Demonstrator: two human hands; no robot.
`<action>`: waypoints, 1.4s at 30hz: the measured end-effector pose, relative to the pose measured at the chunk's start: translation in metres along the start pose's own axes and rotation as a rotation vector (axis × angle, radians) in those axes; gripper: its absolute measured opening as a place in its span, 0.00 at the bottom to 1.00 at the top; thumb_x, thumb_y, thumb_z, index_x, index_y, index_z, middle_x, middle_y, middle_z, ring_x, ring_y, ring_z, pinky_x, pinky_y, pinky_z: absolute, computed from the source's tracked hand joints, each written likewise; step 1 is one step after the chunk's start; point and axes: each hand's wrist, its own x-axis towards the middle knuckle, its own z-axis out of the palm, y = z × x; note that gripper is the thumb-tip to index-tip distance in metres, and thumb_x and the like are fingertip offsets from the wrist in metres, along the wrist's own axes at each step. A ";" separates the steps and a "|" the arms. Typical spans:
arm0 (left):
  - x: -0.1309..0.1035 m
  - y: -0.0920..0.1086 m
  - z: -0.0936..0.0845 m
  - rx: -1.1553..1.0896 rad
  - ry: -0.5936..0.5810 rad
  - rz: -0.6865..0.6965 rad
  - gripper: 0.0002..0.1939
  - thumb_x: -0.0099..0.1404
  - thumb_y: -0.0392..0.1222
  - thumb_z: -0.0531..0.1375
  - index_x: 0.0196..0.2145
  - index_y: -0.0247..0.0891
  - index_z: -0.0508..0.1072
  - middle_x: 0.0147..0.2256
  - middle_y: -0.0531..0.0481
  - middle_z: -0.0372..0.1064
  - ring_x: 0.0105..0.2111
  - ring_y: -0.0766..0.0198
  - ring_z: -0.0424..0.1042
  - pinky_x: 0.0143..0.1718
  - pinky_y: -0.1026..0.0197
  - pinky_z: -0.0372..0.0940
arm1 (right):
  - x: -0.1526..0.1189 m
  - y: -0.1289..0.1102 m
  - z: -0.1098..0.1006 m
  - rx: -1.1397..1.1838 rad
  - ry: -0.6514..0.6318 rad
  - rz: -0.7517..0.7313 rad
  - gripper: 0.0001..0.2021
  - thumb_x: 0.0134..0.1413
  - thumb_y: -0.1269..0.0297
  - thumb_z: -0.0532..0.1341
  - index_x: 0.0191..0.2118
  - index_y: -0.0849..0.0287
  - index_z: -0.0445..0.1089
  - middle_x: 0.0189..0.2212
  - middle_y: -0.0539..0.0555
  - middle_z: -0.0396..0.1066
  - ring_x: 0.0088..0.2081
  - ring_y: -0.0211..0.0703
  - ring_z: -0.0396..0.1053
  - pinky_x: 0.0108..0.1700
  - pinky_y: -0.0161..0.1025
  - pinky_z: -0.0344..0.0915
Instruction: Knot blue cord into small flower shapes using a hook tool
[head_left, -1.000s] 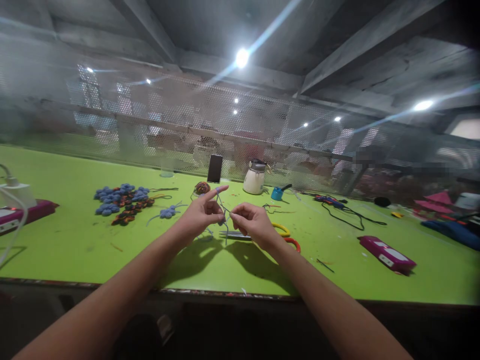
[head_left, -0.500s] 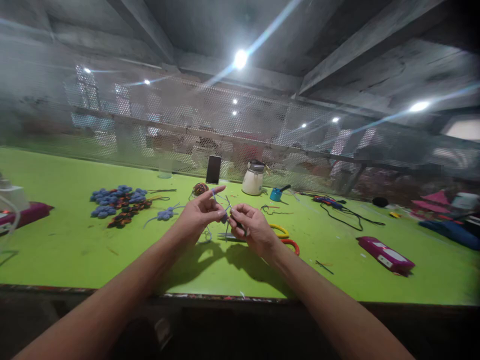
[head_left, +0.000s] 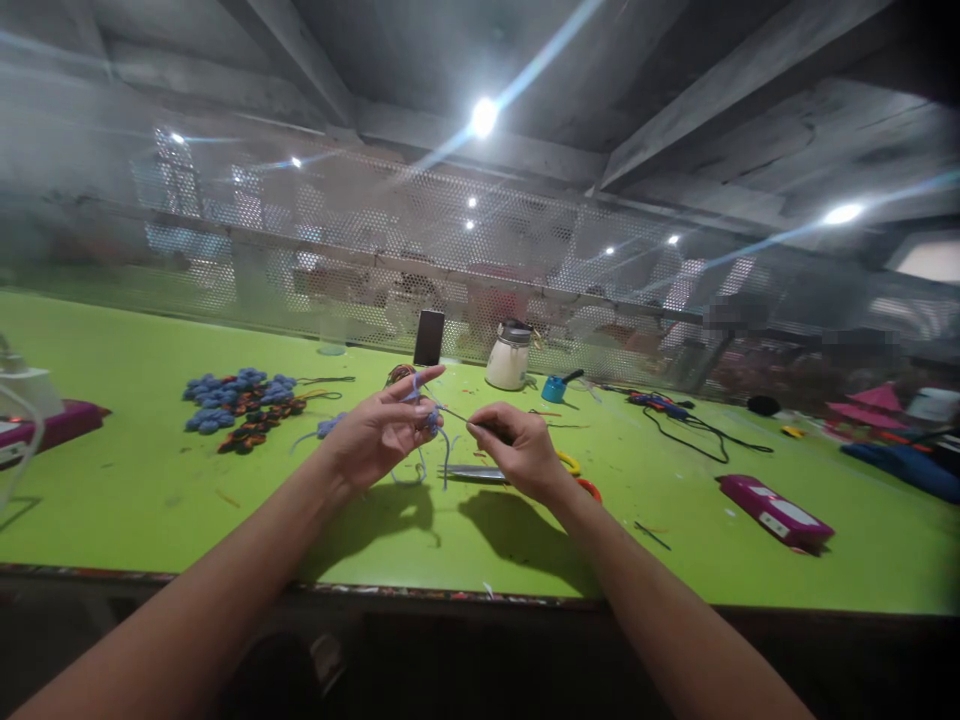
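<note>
The fingers of the left hand (head_left: 382, 428) pinch a small blue yarn piece (head_left: 433, 421), the index finger stretched out with a strand looped round it. The fingers of the right hand (head_left: 519, 450) are together, clamped on a thin tool (head_left: 455, 414); its tip is too small to make out.

The yarn piece lies to the left of the right fingers, and the tool's long axis slants leftward and slightly up toward it; the left hand is the nearer, being on it. All this hangs just above the blade tips of the scissors (head_left: 474, 473), which lie on the surface (head_left: 187, 520) pointing left, their handles partly behind the right hand. The piece looks soft and knobbly, with limp tails dangling near those tips; the tool is straight and slender, the blades smooth metal, the handles yellow and red.

Left of the scissors lie a blue yarn flower (head_left: 328, 426), half behind the left wrist, then a puffy cluster of blue flowers (head_left: 208, 417) and black-and-orange flowers (head_left: 244, 435). Beyond the scissors are a multicoloured yarn ball (head_left: 399, 373), a flat dark phone (head_left: 429, 338), a rounded cream jug (head_left: 508, 362) and a squat blue pot (head_left: 553, 388).
</note>
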 end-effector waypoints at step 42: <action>0.001 -0.004 0.002 -0.002 -0.090 -0.027 0.24 0.53 0.25 0.61 0.48 0.38 0.72 0.28 0.53 0.66 0.29 0.70 0.68 0.34 0.68 0.64 | -0.001 0.000 0.011 0.281 0.036 0.184 0.10 0.51 0.59 0.62 0.31 0.60 0.65 0.20 0.47 0.63 0.19 0.31 0.57 0.21 0.32 0.55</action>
